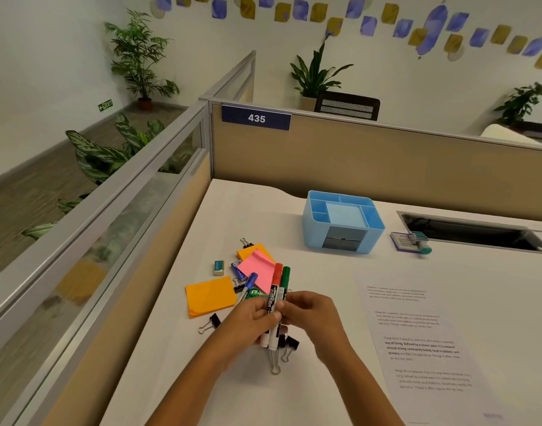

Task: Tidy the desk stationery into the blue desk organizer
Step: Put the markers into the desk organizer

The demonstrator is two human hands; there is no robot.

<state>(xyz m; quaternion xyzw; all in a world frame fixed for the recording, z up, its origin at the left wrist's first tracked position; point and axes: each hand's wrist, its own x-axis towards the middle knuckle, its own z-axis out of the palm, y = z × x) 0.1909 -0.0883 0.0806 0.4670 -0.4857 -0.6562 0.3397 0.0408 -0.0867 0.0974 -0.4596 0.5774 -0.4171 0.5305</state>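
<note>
Between both hands [289, 316]: three markers [276, 290], red, green, blue.

Beige cubicle partitions [371, 155] edge a white desk [325, 379]; potted plants [140, 56] line the white wall [233, 32].

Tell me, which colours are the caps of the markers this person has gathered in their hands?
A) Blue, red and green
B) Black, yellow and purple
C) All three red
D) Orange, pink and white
A: the left hand and right hand bunch three markers, a blue-capped one, a red-capped one and a green-capped one.
</note>
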